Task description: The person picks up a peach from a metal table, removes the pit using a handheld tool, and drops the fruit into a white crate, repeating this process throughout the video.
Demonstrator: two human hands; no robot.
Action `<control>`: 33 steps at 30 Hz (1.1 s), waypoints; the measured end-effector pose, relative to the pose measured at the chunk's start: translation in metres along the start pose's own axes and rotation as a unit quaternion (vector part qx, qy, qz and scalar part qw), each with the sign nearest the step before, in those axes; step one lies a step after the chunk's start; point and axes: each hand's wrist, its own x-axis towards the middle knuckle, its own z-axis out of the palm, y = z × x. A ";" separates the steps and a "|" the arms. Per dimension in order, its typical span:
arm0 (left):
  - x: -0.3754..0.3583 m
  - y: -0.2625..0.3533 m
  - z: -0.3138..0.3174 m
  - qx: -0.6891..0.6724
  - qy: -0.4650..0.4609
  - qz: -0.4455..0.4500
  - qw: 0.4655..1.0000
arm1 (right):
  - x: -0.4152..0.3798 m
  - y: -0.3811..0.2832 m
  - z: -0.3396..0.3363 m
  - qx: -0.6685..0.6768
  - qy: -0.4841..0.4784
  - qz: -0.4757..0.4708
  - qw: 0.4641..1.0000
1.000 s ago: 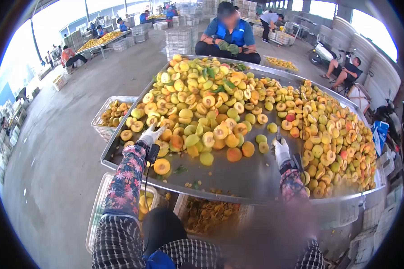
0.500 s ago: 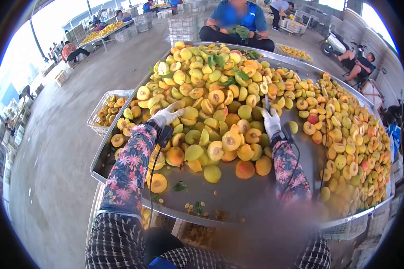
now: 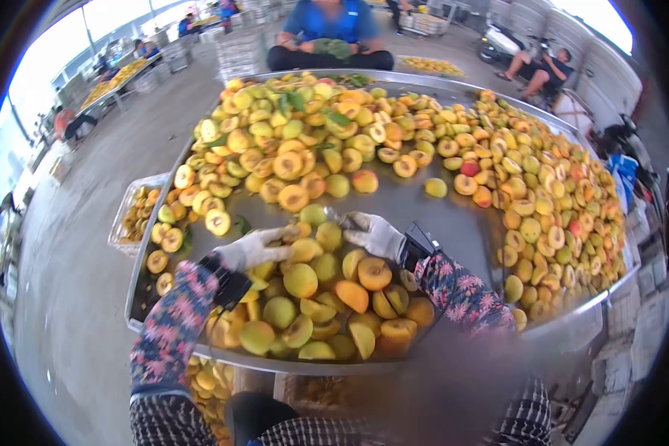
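The left hand (image 3: 254, 248), in a white glove, lies over the near heap of peaches (image 3: 327, 297) on the steel desk (image 3: 453, 223), fingers extended toward a fruit at the top of the heap. Whether the fingers close on that fruit cannot be told; the hand looks loosely curled, not clenched. The right hand (image 3: 375, 234), also gloved, is closed around a small knife (image 3: 336, 218), whose blade points left, toward the left hand's fingertips.

The near heap sits against the front rim of the desk, directly before the person. A larger pile of whole and halved peaches (image 3: 312, 141) occupies the far side, and a band of halved fruit (image 3: 557, 201) runs along the right rim. A crate of peaches (image 3: 137, 215) stands on the floor to the left of the desk.

Risks, as judged from this position:

- Blade contact. The knife tip stands close to the left fingertips. A slip on wet fruit skin could drive the blade into the glove.
- Loss of fruit. The near heap is stacked up to the front rim. Pulling one peach from below could roll others over the edge.
- Poor grip. Juice on the steel and on the gloves likely reduces friction, so a round peach could turn in the hand during cutting.
- Snagging. A dark device (image 3: 418, 241) is strapped at the right wrist, and another shows at the left. A strap or cable could catch on fruit as the arms cross the heap.

Another person (image 3: 327, 30) sits at the far end of the desk, well apart from both hands.
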 end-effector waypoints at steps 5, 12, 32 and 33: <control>-0.038 -0.010 -0.062 -0.067 0.194 0.018 0.979 | -0.019 -0.032 -0.131 -0.164 0.370 0.021 0.914; -0.059 -0.221 -0.176 0.114 0.460 -0.167 0.865 | -0.005 0.053 -0.296 -0.293 0.537 0.023 0.791; 0.073 -0.085 -0.081 -0.118 0.213 -0.023 0.970 | 0.146 0.067 -0.108 0.135 0.217 -0.045 0.966; 0.081 -0.074 -0.067 -0.139 0.221 -0.032 0.965 | 0.143 0.072 -0.092 0.124 0.193 -0.016 0.973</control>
